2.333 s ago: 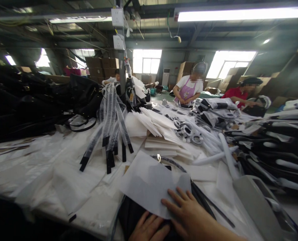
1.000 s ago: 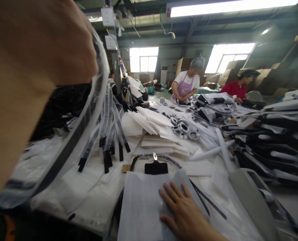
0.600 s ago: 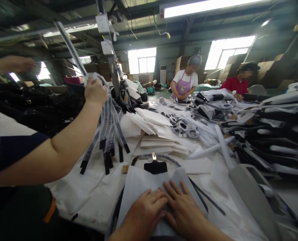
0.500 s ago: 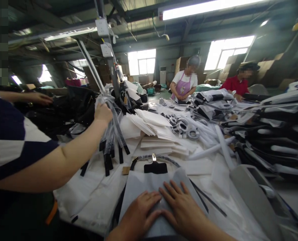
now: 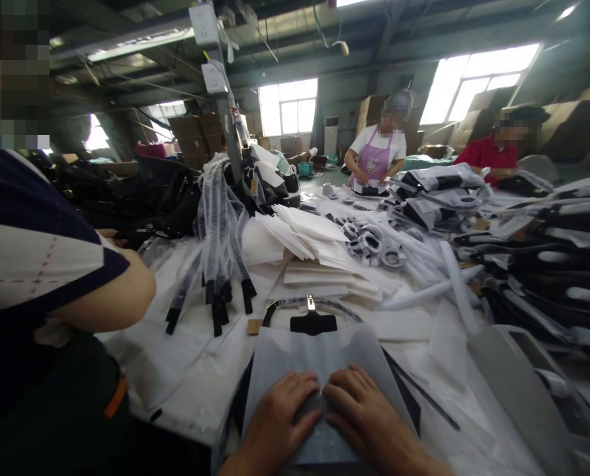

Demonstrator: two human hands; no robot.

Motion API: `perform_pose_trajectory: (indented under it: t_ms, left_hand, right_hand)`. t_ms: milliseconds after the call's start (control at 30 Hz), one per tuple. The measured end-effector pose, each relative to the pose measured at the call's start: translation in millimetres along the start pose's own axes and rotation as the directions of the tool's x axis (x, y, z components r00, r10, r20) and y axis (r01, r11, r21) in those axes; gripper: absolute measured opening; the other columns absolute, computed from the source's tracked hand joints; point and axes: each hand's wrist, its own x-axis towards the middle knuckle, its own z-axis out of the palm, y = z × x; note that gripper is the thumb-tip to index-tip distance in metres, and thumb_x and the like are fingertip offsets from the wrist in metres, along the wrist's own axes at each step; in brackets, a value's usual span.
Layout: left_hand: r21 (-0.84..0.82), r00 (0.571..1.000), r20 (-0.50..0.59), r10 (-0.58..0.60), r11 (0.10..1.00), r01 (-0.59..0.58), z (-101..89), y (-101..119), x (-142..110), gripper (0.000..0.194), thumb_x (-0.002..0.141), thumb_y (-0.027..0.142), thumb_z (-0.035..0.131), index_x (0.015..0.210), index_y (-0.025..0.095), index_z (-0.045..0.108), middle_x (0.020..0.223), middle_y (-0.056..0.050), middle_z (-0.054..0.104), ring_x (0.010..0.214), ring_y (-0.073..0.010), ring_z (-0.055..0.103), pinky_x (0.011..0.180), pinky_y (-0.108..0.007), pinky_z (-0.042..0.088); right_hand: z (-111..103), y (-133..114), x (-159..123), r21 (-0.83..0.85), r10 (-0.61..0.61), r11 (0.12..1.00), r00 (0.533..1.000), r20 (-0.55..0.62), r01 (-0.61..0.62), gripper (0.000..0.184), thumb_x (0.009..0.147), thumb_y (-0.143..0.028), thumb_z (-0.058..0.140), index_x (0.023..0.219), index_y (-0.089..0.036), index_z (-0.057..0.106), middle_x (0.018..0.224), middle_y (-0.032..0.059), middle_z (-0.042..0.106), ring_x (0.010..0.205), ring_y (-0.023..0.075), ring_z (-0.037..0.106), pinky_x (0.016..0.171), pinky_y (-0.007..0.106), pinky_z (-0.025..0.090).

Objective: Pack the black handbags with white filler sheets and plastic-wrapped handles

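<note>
A black handbag [image 5: 238, 403] lies in front of me, mostly hidden by a translucent white sheet [image 5: 319, 354]. Above the sheet's top edge show its wrapped handle [image 5: 342, 306], a black tab [image 5: 313, 323] with a gold clasp, and a brown tag [image 5: 254, 326]. My left hand [image 5: 285, 413] rests on the sheet, fingers slightly bent and holding nothing. Beside it my right hand [image 5: 367, 413] presses on the same sheet, fingers curved and apart from the thumb, also holding nothing.
Plastic-wrapped straps [image 5: 218, 231] hang at a post on the left. Stacked white sheets [image 5: 299, 235], grey rings [image 5: 372, 241] and a grey tape dispenser [image 5: 518, 396] lie around the bag. A co-worker's arm [image 5: 121, 287] is close at left; two other people work across the table.
My hands have drawn down the sheet, the right one's spread fingers now more bent. The co-worker's hand at left has let go of the wrapped straps and withdrawn.
</note>
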Motion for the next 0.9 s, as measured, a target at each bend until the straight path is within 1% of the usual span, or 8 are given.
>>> perform_pose_trajectory:
  t_ms: [167,300,433,567,667,767,900]
  left_hand:
    - [-0.027,1.0,0.001,-0.023,0.999,0.023,-0.2,3,-1,0.039,0.083,0.019,0.073,0.119,0.022,0.062,0.125,-0.007,0.07,0.116,-0.0231,0.066,0.106,-0.042,0.05]
    - [-0.054,0.999,0.015,-0.037,0.998,0.037,-1.8,5,2,0.037,0.082,0.016,0.073,0.117,0.021,0.062,0.124,-0.007,0.07,0.115,-0.0234,0.067,0.106,-0.045,0.05]
    - [-0.085,0.999,0.007,-0.048,0.995,0.048,-4.0,7,4,0.036,0.081,0.013,0.072,0.115,0.021,0.063,0.123,-0.006,0.071,0.114,-0.022,0.067,0.107,-0.044,0.049]
    - [-0.07,0.999,0.008,-0.04,0.997,0.04,-3.4,5,2,0.035,0.083,0.016,0.071,0.117,0.022,0.063,0.124,-0.006,0.071,0.115,-0.0225,0.067,0.106,-0.044,0.049]
    - [-0.059,0.999,0.001,-0.038,0.998,0.038,-1.4,3,0,0.035,0.083,0.02,0.071,0.118,0.022,0.063,0.124,-0.006,0.071,0.115,-0.0227,0.067,0.107,-0.043,0.049]
    - [-0.05,0.999,-0.018,-0.026,0.998,0.025,-0.5,2,-1,0.031,0.085,0.022,0.07,0.115,0.022,0.064,0.122,-0.006,0.071,0.113,-0.0224,0.067,0.106,-0.042,0.05]
    - [-0.062,0.999,-0.032,-0.023,0.998,0.021,-1.4,3,0,0.028,0.085,0.022,0.07,0.113,0.022,0.065,0.121,-0.007,0.072,0.112,-0.0223,0.068,0.105,-0.042,0.051]
  right_hand:
    - [2,2,2,-0.029,-0.021,0.999,1.0,-0.001,0.021,0.03,0.093,-0.017,0.062,0.12,-0.027,0.055,0.111,0.0038,0.063,0.107,0.0234,0.061,0.112,0.054,0.038]
    - [4,4,1,-0.067,-0.039,0.997,0.999,-0.003,0.039,0.028,0.094,-0.018,0.061,0.12,-0.028,0.058,0.108,0.0033,0.066,0.102,0.0224,0.064,0.111,0.052,0.039]
    - [5,6,1,-0.094,-0.076,0.993,0.997,-0.033,0.072,0.026,0.094,-0.017,0.059,0.117,-0.029,0.063,0.106,0.0034,0.067,0.1,0.0218,0.066,0.11,0.052,0.041]
    - [4,10,-2,-0.061,-0.112,0.992,0.992,-0.049,0.109,0.024,0.097,-0.023,0.057,0.119,-0.03,0.063,0.11,0.0036,0.068,0.104,0.0199,0.067,0.111,0.05,0.041]
    - [6,14,-5,-0.055,-0.131,0.99,0.987,-0.097,0.126,0.025,0.098,-0.027,0.057,0.123,-0.028,0.063,0.114,0.0042,0.069,0.107,0.0188,0.066,0.114,0.047,0.04]
    - [9,15,-8,-0.069,-0.124,0.991,0.986,-0.108,0.117,0.027,0.099,-0.027,0.055,0.125,-0.026,0.061,0.114,0.0048,0.071,0.107,0.0183,0.067,0.113,0.045,0.041]
    - [11,13,-7,-0.081,-0.116,0.991,0.988,-0.104,0.107,0.023,0.099,-0.026,0.055,0.121,-0.024,0.063,0.113,0.0053,0.072,0.106,0.0193,0.068,0.112,0.045,0.043]
